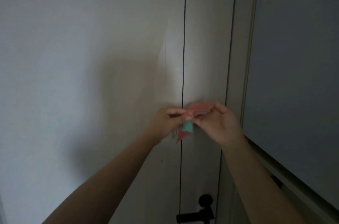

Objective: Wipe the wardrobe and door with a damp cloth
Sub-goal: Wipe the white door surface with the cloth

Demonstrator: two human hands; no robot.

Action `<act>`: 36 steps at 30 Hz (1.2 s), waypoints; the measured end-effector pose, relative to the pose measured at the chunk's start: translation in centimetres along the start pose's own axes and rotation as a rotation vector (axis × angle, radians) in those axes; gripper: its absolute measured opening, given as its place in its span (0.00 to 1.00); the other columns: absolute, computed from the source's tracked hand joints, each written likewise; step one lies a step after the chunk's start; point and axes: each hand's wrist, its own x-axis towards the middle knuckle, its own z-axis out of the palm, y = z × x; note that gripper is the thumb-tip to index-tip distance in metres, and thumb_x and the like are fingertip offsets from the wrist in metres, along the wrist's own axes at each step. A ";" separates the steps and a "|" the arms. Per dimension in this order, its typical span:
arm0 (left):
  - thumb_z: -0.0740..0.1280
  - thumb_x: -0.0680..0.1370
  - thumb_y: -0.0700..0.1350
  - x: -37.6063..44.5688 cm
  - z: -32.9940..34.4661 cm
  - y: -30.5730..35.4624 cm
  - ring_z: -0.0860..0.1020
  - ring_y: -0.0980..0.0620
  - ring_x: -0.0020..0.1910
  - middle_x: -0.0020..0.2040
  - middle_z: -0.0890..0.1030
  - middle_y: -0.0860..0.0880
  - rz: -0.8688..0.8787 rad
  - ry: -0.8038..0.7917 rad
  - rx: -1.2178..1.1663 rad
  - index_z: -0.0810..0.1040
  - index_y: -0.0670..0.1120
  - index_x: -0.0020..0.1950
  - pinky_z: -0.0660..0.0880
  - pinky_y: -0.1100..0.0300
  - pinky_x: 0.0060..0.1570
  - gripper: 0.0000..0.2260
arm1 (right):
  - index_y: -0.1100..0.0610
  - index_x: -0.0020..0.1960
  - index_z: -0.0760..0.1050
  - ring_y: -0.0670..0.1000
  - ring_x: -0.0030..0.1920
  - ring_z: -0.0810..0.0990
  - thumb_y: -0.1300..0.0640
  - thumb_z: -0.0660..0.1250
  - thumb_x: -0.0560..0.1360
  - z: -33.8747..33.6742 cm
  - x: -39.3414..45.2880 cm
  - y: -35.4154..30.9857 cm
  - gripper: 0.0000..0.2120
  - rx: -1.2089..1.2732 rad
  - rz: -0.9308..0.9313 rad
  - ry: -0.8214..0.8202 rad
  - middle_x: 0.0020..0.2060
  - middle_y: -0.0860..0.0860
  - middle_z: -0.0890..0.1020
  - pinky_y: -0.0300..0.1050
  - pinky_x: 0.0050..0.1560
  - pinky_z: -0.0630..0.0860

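A small pink and teal cloth is bunched between both my hands, held up in front of a pale door. My left hand pinches the cloth's left part with thumb and fingers. My right hand pinches its right upper edge. Part of the cloth hangs below my left thumb. A dark vertical gap runs behind the cloth, with a pale panel to its left.
A black lever handle sits low on the door, below my hands. The door frame stands to the right, with a darker grey wall beyond it. The room is dim.
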 end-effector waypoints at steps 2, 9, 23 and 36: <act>0.69 0.75 0.35 0.2 -0.5 0.9 0.80 0.60 0.37 0.36 0.83 0.54 -0.097 -0.019 -0.133 0.82 0.44 0.47 0.77 0.66 0.44 0.06 | 0.62 0.47 0.74 0.58 0.45 0.82 0.59 0.66 0.72 -0.1 -0.1 0.3 0.07 -0.078 -0.064 0.005 0.44 0.61 0.81 0.55 0.50 0.78; 0.63 0.78 0.49 0.5 -2.5 4.1 0.79 0.56 0.39 0.39 0.82 0.53 -0.356 -0.133 -0.356 0.78 0.47 0.45 0.73 0.59 0.49 0.08 | 0.63 0.57 0.77 0.49 0.46 0.84 0.53 0.69 0.71 0.3 -0.7 1.0 0.19 -0.790 -0.397 -0.022 0.49 0.56 0.84 0.39 0.46 0.80; 0.69 0.76 0.44 7.0 -9.3 10.1 0.73 0.54 0.31 0.35 0.78 0.46 -0.091 0.170 0.179 0.79 0.44 0.38 0.68 0.71 0.24 0.08 | 0.59 0.50 0.84 0.49 0.37 0.82 0.56 0.71 0.74 9.7 7.5 2.0 0.08 -0.938 -0.748 0.344 0.36 0.49 0.84 0.43 0.43 0.80; 0.65 0.79 0.49 9.1 -18.8 7.5 0.75 0.57 0.22 0.35 0.81 0.49 0.129 0.464 0.251 0.80 0.46 0.38 0.70 0.68 0.26 0.12 | 0.50 0.73 0.64 0.49 0.64 0.67 0.47 0.70 0.73 14.3 16.0 7.6 0.31 -1.502 -1.307 0.289 0.65 0.48 0.73 0.46 0.68 0.61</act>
